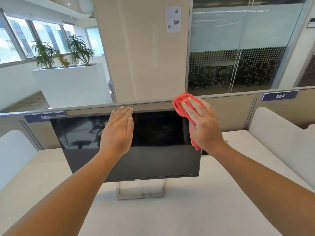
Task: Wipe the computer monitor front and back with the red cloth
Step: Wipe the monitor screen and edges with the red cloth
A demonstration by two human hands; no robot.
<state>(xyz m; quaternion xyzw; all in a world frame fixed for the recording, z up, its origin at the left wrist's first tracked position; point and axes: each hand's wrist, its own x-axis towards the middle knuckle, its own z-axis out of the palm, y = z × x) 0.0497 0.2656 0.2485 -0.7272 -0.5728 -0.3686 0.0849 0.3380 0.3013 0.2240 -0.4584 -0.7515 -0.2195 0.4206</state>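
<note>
A black flat monitor (153, 150) with a dark screen stands on a silver open-frame stand (140, 195) on the white desk (187, 210). My left hand (117, 132) is flat, fingers together, its fingertips at the monitor's top edge near the middle. My right hand (202, 125) presses the bunched red cloth (180, 103) against the monitor's upper right corner. Part of the cloth hangs below my palm along the right edge. The back of the monitor is hidden.
A beige partition (230, 113) runs behind the desk, with number plates 383 (44, 117) and 384 (279, 95). White side dividers (279, 133) flank the desk. Beyond stand a column (144, 48), a glass wall and a planter (71, 82).
</note>
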